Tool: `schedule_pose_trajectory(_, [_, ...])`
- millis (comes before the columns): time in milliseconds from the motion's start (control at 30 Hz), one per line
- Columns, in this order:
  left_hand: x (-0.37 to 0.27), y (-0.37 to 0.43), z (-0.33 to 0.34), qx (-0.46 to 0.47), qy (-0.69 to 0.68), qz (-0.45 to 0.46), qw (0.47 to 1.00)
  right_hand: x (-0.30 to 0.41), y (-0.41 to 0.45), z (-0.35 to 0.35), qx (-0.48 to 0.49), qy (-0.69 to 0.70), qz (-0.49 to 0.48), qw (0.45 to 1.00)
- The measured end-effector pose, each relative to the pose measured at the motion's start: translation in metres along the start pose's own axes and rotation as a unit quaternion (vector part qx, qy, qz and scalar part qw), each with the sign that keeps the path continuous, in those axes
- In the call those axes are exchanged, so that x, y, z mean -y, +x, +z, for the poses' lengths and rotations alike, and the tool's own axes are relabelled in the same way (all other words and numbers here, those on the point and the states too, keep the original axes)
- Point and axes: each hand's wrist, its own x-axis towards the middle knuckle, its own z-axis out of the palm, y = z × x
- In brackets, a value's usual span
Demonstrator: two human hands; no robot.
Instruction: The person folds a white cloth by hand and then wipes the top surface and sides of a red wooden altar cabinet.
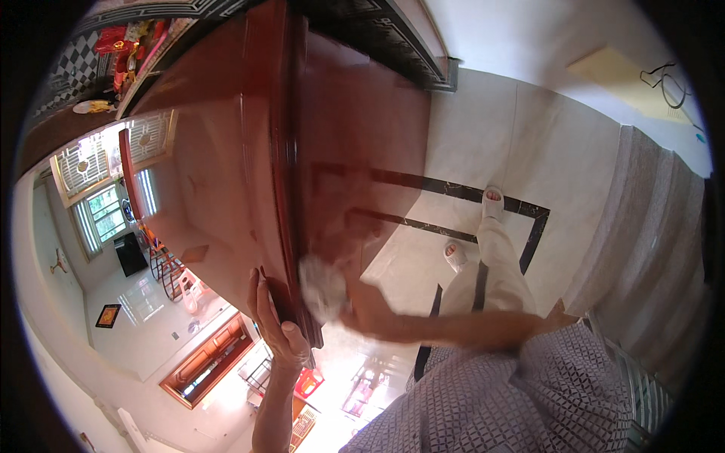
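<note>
A glossy reddish-brown wooden panel (362, 113) with a moulded edge stands before me; whether it is a door or part of a cabinet I cannot tell. Near its lower end, my left hand (280, 328) grips the edge, fingers laid on the left face and thumb around the moulding. My right hand (368, 308) is blurred and holds a crumpled white cloth (323, 287) against the panel, just right of the moulding. The cloth hides part of the panel, and the right fingers are partly hidden behind it.
Pale floor tiles with a black border strip (447, 187) lie below, where my slippered feet (493, 201) stand. Grey curtain-like folds (628, 226) hang at right. A dark patterned ledge (391, 34) is above. Red and gold items (122, 56) sit upper left; a pink plastic chair (191, 289) stands beyond.
</note>
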Motion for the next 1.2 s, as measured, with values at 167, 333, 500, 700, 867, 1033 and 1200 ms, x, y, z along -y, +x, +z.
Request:
schedule_pose_trajectory(167, [0.002, 0.005, 0.001, -0.024, 0.042, 0.019, 0.999, -0.043, -0.057, 0.051, 0.101, 0.005, -0.029, 0.994])
schedule_pose_trajectory(333, [0.005, -0.006, -0.002, -0.055, 0.016, -0.014, 0.998, -0.036, 0.016, -0.024, 0.064, 0.006, 0.053, 0.997])
schedule_pose_trajectory(500, [0.010, 0.003, 0.001, -0.067, -0.011, 0.001, 0.998, -0.017, 0.128, -0.101, -0.288, -0.167, -0.145, 0.932])
schedule_pose_trajectory(700, [0.013, 0.015, 0.005, -0.049, -0.062, 0.010, 0.997, 0.002, 0.136, -0.060, -0.376, -0.165, -0.278, 0.868])
schedule_pose_trajectory(867, [0.011, 0.023, 0.014, -0.084, -0.104, 0.060, 0.989, -0.102, 0.014, 0.083, -0.273, -0.041, -0.225, 0.934])
schedule_pose_trajectory(1033, [0.014, 0.017, 0.007, -0.129, -0.092, 0.077, 0.984, -0.129, -0.080, 0.124, -0.052, -0.120, -0.248, 0.960])
schedule_pose_trajectory(1200, [0.009, 0.015, 0.007, -0.111, -0.062, 0.053, 0.991, -0.157, -0.057, 0.060, -0.084, -0.029, -0.083, 0.993])
